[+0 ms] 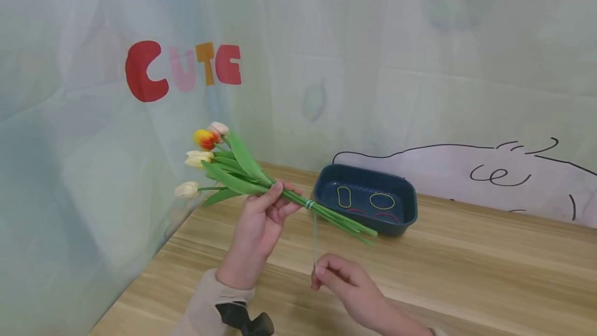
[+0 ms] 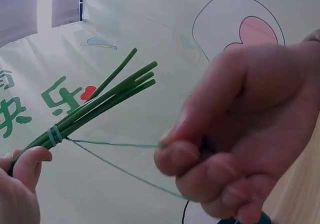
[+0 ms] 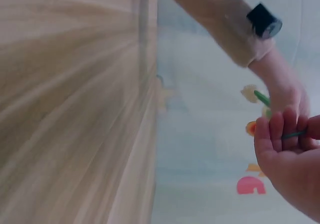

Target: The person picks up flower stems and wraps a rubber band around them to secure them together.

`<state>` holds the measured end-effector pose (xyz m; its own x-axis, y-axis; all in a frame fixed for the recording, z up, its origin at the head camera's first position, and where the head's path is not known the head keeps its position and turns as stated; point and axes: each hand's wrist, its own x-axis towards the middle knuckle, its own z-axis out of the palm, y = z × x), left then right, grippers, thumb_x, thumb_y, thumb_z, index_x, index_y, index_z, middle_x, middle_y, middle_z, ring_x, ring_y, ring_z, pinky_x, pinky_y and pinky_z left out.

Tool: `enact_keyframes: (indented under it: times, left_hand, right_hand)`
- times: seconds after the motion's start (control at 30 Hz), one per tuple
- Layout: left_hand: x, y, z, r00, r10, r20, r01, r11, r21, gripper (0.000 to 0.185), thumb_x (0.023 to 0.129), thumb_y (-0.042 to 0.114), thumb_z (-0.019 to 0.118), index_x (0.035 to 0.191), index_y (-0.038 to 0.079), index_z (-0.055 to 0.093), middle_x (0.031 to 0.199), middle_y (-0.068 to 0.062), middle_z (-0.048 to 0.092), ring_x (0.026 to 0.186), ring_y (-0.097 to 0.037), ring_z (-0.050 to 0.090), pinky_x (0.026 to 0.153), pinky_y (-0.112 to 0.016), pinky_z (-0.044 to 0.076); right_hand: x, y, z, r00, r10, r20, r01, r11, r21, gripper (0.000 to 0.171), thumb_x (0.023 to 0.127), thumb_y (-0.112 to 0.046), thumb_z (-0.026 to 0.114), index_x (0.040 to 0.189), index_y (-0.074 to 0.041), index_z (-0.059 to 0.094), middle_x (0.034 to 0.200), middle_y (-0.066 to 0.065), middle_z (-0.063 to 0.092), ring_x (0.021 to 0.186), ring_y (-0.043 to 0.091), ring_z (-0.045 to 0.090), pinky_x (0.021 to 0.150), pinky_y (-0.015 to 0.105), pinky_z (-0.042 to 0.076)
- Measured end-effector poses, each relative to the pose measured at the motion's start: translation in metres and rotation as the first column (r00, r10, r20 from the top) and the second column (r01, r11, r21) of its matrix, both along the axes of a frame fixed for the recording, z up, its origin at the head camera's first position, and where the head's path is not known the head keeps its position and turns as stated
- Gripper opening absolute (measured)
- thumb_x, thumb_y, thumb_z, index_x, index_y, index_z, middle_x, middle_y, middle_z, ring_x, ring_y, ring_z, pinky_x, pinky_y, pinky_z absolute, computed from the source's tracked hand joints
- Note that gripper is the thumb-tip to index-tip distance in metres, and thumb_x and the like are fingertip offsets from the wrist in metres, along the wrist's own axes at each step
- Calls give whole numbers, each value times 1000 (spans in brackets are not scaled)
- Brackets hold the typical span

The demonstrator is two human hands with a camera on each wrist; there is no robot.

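Left grip [image 1: 263, 222] holds a bunch of tulips [image 1: 247, 165] by the green stems [image 1: 336, 215], with its thumb and fingers bent round them, up in the air over the wooden bench [image 1: 466, 258]. Right grip [image 1: 345, 287] is a little apart from the stems, and its thumb and fingers pinch a thin green string [image 1: 309, 204]. That string goes round the stems just beside the left hand, and two thin, straight lines of it run across to the right one. I can see four flower heads: a soft pink one, a yellow and orange-red one, a creamy one and a white one, with long green leaves near them. The bare stem ends point the other way, in front of a dark blue tub [image 1: 396, 228] on the bench; I can't tell if they touch it. Yellow and red ring shapes [image 1: 382, 194] show inside the tub. On the pale cloth [image 1: 116, 170] past the flowers, big letters [image 1: 208, 64] spell CUTE in red, pink and orange.
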<state>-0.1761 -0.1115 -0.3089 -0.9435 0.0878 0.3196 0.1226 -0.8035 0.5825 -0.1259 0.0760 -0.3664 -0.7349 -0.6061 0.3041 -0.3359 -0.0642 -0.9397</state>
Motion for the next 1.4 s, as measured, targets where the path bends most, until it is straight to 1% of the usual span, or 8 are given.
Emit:
enact_keyframes:
  times: [0.17,0.33,0.53,0.7,0.87,1.13,1.27,1.4]
  left_hand:
    - [-6,2,-3,990,131,57,-127,990,-64,30,101,-3,41,85,5,65,78,-6,71,79,-16,72,75,-28,60]
    - [-10,5,-7,969,244,21,-240,963,-126,27,98,-6,44,85,6,64,77,-6,71,77,-17,72,71,-28,61]
    - [-11,6,-11,950,311,-41,-313,931,-189,12,95,-4,54,88,3,61,77,-6,71,76,-18,72,68,-29,62]
    - [-9,8,-13,948,307,-86,-319,911,-262,13,94,-6,55,88,5,61,78,-5,71,75,-16,71,67,-28,62]
    - [-5,12,-13,966,225,-126,-254,914,-317,21,94,-9,52,86,7,63,77,-4,71,74,-15,71,65,-27,62]
    - [3,13,-10,979,-8,-202,-71,923,-379,19,93,-6,55,88,9,66,79,-3,70,75,-15,72,65,-27,62]
    - [6,14,-9,971,-129,-202,44,925,-378,17,93,-4,57,88,9,67,82,-3,69,77,-16,71,66,-27,62]
    - [11,14,-7,949,-241,-204,152,915,-375,10,92,1,60,89,9,65,83,-2,69,78,-16,71,66,-26,61]
  right_hand:
    - [13,-2,-1,951,-86,-296,101,994,35,16,97,3,48,88,-6,59,80,9,62,77,9,58,70,23,54]
    - [18,-3,-3,800,-121,-588,179,983,41,20,90,6,57,90,-14,56,78,-3,58,74,3,54,66,11,49]
    - [22,4,13,655,-187,-732,243,970,-30,16,90,1,59,88,-15,57,79,-6,54,73,3,51,68,6,44]
    - [24,20,42,597,-227,-769,303,952,-45,14,92,-2,57,88,-15,57,79,-9,50,74,2,48,66,8,43]
    - [16,33,68,506,-215,-836,258,962,-91,17,99,-10,49,84,-10,56,78,-6,47,75,5,45,63,13,39]
    - [1,52,88,497,-230,-837,195,969,-151,19,98,-5,49,80,-5,55,75,-2,46,73,8,44,61,17,37]
    - [-5,60,88,528,-225,-819,194,971,-142,20,100,-7,49,80,-5,54,75,-2,46,73,8,45,59,18,38]
    - [-12,65,85,599,-195,-776,133,981,-144,19,99,-3,48,80,-4,52,75,-1,45,72,9,44,58,19,38]
